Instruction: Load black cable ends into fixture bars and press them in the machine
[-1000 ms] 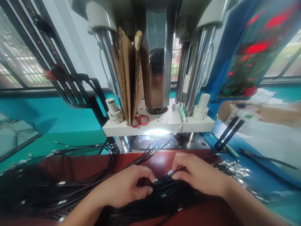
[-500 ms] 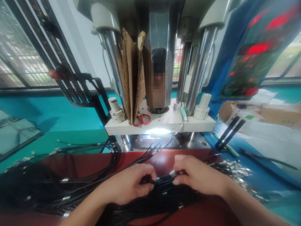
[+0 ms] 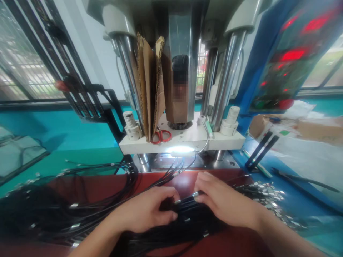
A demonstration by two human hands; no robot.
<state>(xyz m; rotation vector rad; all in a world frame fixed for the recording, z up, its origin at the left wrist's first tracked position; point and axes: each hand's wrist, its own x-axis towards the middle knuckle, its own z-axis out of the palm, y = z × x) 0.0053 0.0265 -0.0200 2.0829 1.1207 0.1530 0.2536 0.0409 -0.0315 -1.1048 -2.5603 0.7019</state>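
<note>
Across the red tabletop lies a bundle of black cables point(image 3: 184, 216) with small silvery metal ends. My left hand point(image 3: 150, 208) curves over the bundle from the left. Its thumb and index finger stand apart with a dark gap between them, and the index fingertip is beside a small shiny piece. My right hand point(image 3: 219, 196) has its fingers curled and pinches a black cable close to its metal connector point(image 3: 196, 194). Some of its fingers are hidden behind the hand. Both hands are close together in front of the press.
The white press plate point(image 3: 182, 142) carries red-handled scissors point(image 3: 162, 136) and folded cardboard point(image 3: 151, 89). A bright lamp point(image 3: 182, 151) shines beneath. More cables point(image 3: 29, 207) spread left; silvery cable ends point(image 3: 270, 196) lie right. A control panel point(image 3: 289, 60) with red displays stands right.
My right hand has shifted slightly up and left, its fingers more curled at the connector. My left thumb and index finger have parted slightly. The cable bundle stays in place.
</note>
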